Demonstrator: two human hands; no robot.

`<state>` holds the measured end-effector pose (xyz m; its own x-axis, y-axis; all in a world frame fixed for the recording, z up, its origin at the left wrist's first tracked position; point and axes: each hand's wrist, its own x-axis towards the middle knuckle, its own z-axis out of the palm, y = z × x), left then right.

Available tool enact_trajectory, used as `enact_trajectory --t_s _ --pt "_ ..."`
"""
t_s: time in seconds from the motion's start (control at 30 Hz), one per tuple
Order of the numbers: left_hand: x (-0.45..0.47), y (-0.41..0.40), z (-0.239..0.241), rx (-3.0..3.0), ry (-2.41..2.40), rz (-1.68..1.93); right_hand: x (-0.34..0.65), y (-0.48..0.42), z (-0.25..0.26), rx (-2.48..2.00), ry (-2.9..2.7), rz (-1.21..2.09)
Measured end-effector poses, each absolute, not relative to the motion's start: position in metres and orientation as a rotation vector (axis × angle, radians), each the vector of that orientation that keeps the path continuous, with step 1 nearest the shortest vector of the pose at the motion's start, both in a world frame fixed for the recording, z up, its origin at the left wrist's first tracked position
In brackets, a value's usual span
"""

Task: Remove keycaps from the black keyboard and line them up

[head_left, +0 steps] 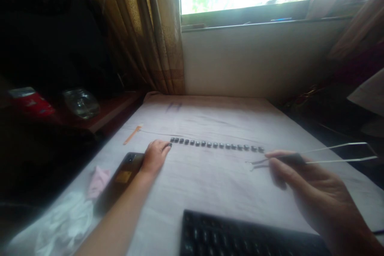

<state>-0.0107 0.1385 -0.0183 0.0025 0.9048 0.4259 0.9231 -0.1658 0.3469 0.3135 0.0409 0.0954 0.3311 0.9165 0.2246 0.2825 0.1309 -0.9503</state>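
Note:
A row of small dark keycaps [215, 145] runs across the pale cloth. At the row's left end, my left hand [155, 155] pinches a keycap [170, 145] between thumb and fingers, just below the first ones. My right hand [312, 180] is closed around the black grip of a wire keycap puller [295, 159]. The puller's hooked tips point left, below the row's right end and apart from it; its long wire loop sticks out to the right. In front of me lies a black keyboard [249, 236], cut off by the bottom edge of the view.
A dark phone [123, 176] lies beside my left forearm, with a pink cloth [99, 182] and a crumpled clear plastic bag [64, 222] near it. An orange strip [132, 135] lies farther back. A glass jar [81, 103] stands on the side shelf [112, 110].

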Motion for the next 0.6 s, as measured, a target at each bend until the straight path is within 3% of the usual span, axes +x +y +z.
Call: enact_trajectory --t_s 0.6 --pt "-0.0112 0.1373 -0.0185 -2.200 -2.005 -0.868 0.3117 0.0432 0.0887 -1.379 -1.240 0.687"
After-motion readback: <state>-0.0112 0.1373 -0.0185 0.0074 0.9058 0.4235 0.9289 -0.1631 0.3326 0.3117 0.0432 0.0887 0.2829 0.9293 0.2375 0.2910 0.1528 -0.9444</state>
